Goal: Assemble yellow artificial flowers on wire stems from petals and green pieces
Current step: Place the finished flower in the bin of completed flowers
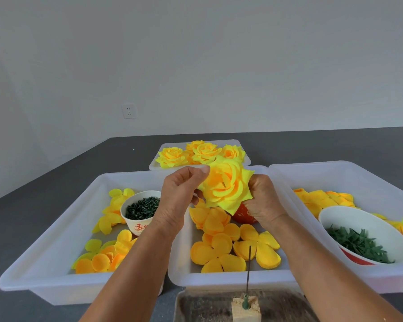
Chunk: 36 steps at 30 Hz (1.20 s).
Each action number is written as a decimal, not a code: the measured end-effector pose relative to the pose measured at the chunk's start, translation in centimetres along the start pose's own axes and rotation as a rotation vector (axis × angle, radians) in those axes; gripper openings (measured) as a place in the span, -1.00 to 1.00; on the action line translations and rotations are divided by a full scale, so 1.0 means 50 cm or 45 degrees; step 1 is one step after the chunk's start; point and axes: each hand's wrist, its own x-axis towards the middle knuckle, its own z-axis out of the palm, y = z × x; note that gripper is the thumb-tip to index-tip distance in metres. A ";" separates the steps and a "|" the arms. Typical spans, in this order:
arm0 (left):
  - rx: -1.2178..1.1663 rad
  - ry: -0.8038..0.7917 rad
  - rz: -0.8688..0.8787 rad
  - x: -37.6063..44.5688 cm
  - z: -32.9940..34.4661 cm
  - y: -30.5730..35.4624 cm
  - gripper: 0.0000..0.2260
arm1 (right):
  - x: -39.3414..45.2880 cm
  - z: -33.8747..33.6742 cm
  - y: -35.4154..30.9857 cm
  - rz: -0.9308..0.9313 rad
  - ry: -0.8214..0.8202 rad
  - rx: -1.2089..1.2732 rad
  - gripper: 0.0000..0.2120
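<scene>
A full yellow flower (226, 185) is held up over the middle tray (219, 278). My left hand (180, 194) pinches its left petal edge between thumb and fingers. My right hand (264, 202) grips it from the right and below, fingers curled under the bloom. Loose orange petal pieces (221, 247) lie in the middle tray. A thin wire stem (248, 270) stands upright in a wooden block (244, 310), free of both hands. A paper cup of dark green pieces (141, 209) sits in the left tray, a bowl of green pieces (363, 238) in the right tray.
Finished yellow flowers (200, 152) fill a small tray (153, 167) at the back. The left tray (42, 273) holds yellow and orange petals, the right tray (400, 278) more petals. An orange object (243, 216) lies partly hidden under the held flower. The dark table (33, 194) surrounds the trays.
</scene>
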 end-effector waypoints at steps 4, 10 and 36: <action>0.096 0.023 0.044 0.000 0.000 -0.004 -0.84 | 0.001 0.004 0.007 0.038 -0.094 -0.017 -0.91; -0.007 0.071 0.043 0.001 -0.002 -0.006 -0.73 | -0.001 0.009 0.012 0.037 -0.145 -0.018 -0.96; -0.126 0.107 -0.017 -0.004 0.001 0.007 -0.72 | 0.015 0.006 0.018 0.174 0.267 0.107 -0.84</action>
